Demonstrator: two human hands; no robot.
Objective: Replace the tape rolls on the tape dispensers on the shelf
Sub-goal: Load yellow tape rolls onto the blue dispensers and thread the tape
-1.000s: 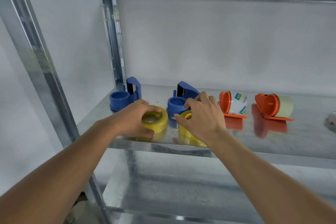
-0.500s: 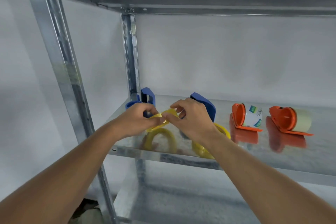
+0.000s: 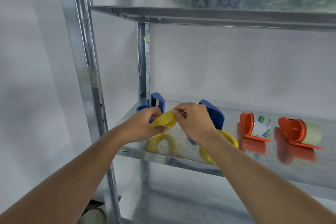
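**Both hands on a yellow roll above the shelf**

Here the metal rack (image 3: 85,71) filled the view, its middle shelf (image 3: 181,156) carrying everything, with another shelf above.

On the shelf stood four dispensers. At the back left corner was a blue dispenser (image 3: 157,102), and a second blue one (image 3: 214,116) stood just behind the right wrist. To the right, apart from the hands, sat an orange dispenser (image 3: 246,124) loaded with a white printed roll (image 3: 263,126), and further right another orange dispenser (image 3: 291,129) holding a pale roll (image 3: 311,132).

A yellow roll (image 3: 229,137) lay on the shelf near its front edge, partly hidden by the right forearm.

The left hand (image 3: 145,125) gripped a second yellow roll (image 3: 164,120) from the left and below, lifted clear of the shelf, its reflection showing in the metal beneath. The right hand (image 3: 192,122) pinched the top edge of that same roll between thumb and fingertips.
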